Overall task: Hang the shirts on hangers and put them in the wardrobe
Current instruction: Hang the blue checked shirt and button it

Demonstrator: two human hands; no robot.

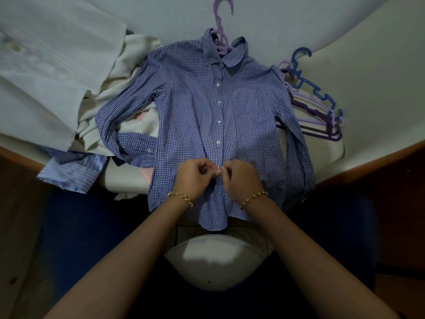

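**A:** Entry one?
**B:** Gingham shirt point(207, 107) — blue-and-white check, lying flat and front up on the pale bed sheet point(368, 84). The collar is at the far end and the hem hangs over the near edge.

**A:** Hanger?
**B:** Lilac hanger point(221, 26), one. It is set inside the collar, with the hook sticking out beyond the neck.

**A:** Hands?
**B:** Left hand point(195, 178): fingers curled, pinching the button strip low on the shirt front. Right hand point(239, 178): the same, pinching that strip from the other side. The two hands touch each other. Gold bracelets point(181, 198), one on each wrist.

**A:** Remaining stock?
**B:** Spare hangers point(317, 107) — a stack in blue, lilac and purple, just beside the sleeve on the person's right. Cream garments point(110, 88), a loose heap, partly under the other sleeve. Striped shirt point(73, 171), light blue, draped over the near left edge of the bed.
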